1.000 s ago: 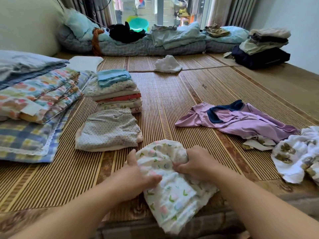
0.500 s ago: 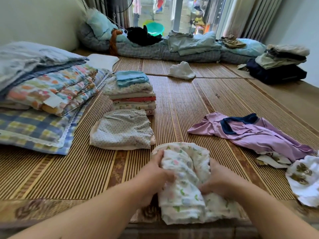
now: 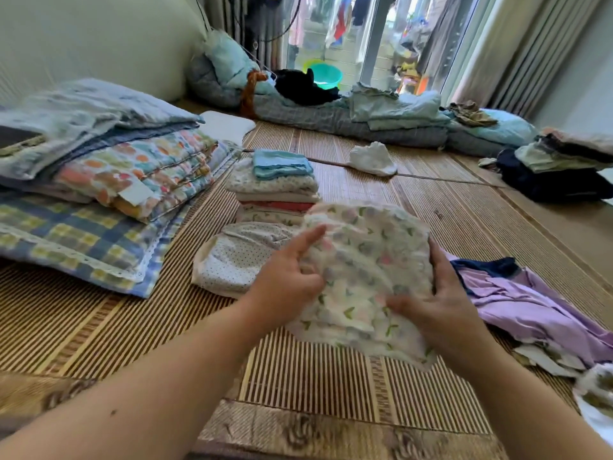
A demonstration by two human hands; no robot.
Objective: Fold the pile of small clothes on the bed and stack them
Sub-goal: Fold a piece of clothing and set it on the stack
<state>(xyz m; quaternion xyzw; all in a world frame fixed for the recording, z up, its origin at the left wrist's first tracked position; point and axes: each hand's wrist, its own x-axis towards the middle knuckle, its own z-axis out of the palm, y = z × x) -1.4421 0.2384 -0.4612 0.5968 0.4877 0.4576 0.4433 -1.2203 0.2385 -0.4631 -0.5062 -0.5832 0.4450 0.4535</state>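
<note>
A folded white floral garment (image 3: 368,270) is lifted off the bamboo mat (image 3: 331,386) between both hands. My left hand (image 3: 285,280) grips its left edge, index finger stretched out over the top. My right hand (image 3: 441,300) holds its right side, thumb across the cloth. Just behind and left lies a folded dotted white garment (image 3: 232,260). Beyond that stands a stack of folded small clothes (image 3: 275,190) with a blue piece on top. Unfolded clothes lie at the right: a purple garment with navy trim (image 3: 530,303) and a white printed piece (image 3: 597,396).
Folded quilts and a plaid blanket (image 3: 86,194) fill the left side. A small white cloth (image 3: 373,159) lies farther back on the mat. Bedding and pillows (image 3: 365,117) line the far edge, and a pile of dark and light clothes (image 3: 560,164) sits at the right.
Both hands have raised the floral garment off the mat and carried it forward and up, toward the dotted garment and the stack. The view has tilted and moved closer.
</note>
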